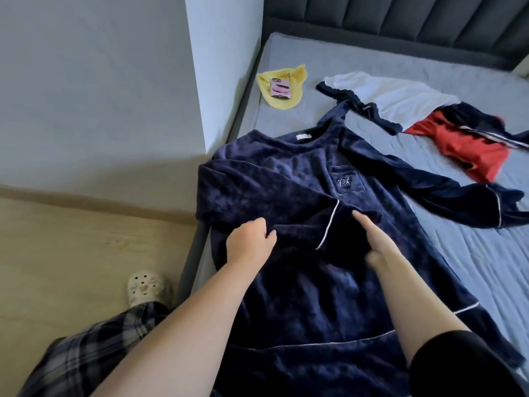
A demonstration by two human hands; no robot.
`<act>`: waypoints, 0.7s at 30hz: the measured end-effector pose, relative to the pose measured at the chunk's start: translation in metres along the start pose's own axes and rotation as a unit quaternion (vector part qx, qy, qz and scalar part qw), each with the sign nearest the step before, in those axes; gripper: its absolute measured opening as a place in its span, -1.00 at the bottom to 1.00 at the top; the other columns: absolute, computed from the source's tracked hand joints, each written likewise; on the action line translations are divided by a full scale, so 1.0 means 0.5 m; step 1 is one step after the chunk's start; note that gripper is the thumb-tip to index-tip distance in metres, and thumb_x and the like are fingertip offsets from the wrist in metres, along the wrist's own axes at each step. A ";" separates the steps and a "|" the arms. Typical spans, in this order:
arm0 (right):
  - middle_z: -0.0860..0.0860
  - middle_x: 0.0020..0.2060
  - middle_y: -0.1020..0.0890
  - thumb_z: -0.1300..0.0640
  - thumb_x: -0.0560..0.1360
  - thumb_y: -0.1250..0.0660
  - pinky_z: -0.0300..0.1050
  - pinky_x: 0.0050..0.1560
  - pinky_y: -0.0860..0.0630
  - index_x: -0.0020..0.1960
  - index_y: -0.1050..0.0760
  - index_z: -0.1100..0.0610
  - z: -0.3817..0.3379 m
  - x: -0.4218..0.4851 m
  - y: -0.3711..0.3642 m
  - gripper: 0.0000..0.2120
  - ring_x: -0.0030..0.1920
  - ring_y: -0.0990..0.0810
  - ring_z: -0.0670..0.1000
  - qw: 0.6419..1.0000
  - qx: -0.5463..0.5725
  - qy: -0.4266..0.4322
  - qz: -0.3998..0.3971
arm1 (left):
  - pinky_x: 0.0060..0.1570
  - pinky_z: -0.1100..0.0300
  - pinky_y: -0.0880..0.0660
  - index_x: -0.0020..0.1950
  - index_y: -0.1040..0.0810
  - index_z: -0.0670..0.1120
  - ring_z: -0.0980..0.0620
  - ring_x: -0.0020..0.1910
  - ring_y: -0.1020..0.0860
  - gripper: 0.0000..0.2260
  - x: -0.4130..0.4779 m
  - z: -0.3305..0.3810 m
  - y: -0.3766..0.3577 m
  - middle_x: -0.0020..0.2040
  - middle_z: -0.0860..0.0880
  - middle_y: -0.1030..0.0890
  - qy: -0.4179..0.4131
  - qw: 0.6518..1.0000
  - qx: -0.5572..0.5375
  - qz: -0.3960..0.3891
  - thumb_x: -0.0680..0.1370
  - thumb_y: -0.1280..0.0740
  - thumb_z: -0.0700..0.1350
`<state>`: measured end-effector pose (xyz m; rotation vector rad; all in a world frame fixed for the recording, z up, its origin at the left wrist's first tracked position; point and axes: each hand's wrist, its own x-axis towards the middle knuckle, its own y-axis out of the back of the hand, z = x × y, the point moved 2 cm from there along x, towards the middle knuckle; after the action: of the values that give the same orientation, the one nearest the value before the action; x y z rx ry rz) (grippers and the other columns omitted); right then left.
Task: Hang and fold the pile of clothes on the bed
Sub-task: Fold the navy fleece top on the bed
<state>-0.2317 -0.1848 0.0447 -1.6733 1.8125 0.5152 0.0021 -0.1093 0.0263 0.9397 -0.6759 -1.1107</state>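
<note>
A dark blue velvet pyjama top [300,173] with white piping lies spread face up on the grey bed [429,253], neck towards the headboard. Its left sleeve is folded across the chest, cuff near the middle. My left hand [250,243] grips the fabric of that folded sleeve with curled fingers. My right hand [375,242] lies on the sleeve's cuff with fingers stretched forward, pressing it down. The other sleeve [446,193] trails out to the right.
A white, navy and red garment [423,110] lies crumpled further up the bed. A yellow cloth [283,81] with a pink phone [280,87] on it sits near the bed's left edge. Wall and wooden floor lie left; my shoe [147,287] stands by the bed frame.
</note>
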 end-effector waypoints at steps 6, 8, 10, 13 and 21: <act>0.14 -0.43 -0.64 0.30 0.54 -0.19 -0.05 -0.44 -0.58 -0.10 -0.50 0.26 -0.037 -0.047 -0.002 -0.87 -0.40 -0.63 0.11 0.999 -0.044 0.001 -0.009 | -0.32 0.11 -0.56 0.11 -0.48 -0.30 -0.16 -0.19 -0.67 -0.43 -0.033 0.031 -0.042 -0.10 -0.25 -0.65 0.363 0.712 -0.545 -0.252 0.60 -0.12 0.23; 0.15 -0.37 -0.67 0.28 0.55 -0.16 0.00 -0.38 -0.62 -0.09 -0.55 0.28 -0.063 -0.077 0.010 -0.80 -0.37 -0.67 0.10 0.998 0.014 0.021 -0.059 | -0.07 -0.02 -0.53 0.33 -0.37 -0.22 -0.20 -0.01 -0.62 -0.42 -0.041 0.031 -0.056 0.12 -0.28 -0.58 0.360 0.583 -0.687 -0.241 0.57 -0.18 0.25; 0.15 -0.34 -0.68 0.28 0.47 -0.19 -0.01 -0.41 -0.61 -0.23 -0.65 0.29 -0.093 -0.102 0.039 -0.73 -0.34 -0.69 0.11 0.992 0.062 0.059 -0.094 | 0.11 -0.08 -0.46 0.43 -0.30 -0.17 -0.18 0.11 -0.57 -0.36 -0.045 0.020 -0.063 0.18 -0.25 -0.57 0.328 0.518 -0.756 -0.229 0.54 -0.22 0.26; 0.14 -0.45 -0.63 0.30 0.40 -0.23 -0.07 -0.51 -0.56 -0.35 -0.61 0.30 -0.100 -0.105 0.111 -0.77 -0.44 -0.65 0.11 0.995 0.072 0.069 -0.024 | 0.26 -0.13 -0.35 0.47 -0.29 -0.12 -0.17 0.22 -0.51 -0.37 -0.048 -0.002 -0.063 0.22 -0.20 -0.57 0.294 0.472 -0.809 -0.192 0.53 -0.23 0.25; 0.19 -0.21 -0.66 0.18 0.55 -0.28 0.08 -0.18 -0.61 0.06 -0.54 0.28 0.051 -0.064 0.242 -0.82 -0.27 -0.64 0.18 0.994 -0.022 -0.036 0.100 | 0.29 -0.11 -0.30 0.52 -0.22 -0.09 -0.16 0.40 -0.35 -0.44 -0.056 -0.031 -0.074 0.43 -0.16 -0.36 0.301 0.480 -0.811 -0.149 0.59 -0.21 0.13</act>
<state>-0.3461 -0.1290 0.0325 -1.4887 1.9389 0.6968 -0.0103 -0.0839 -0.0138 -0.3722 1.1837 -1.0301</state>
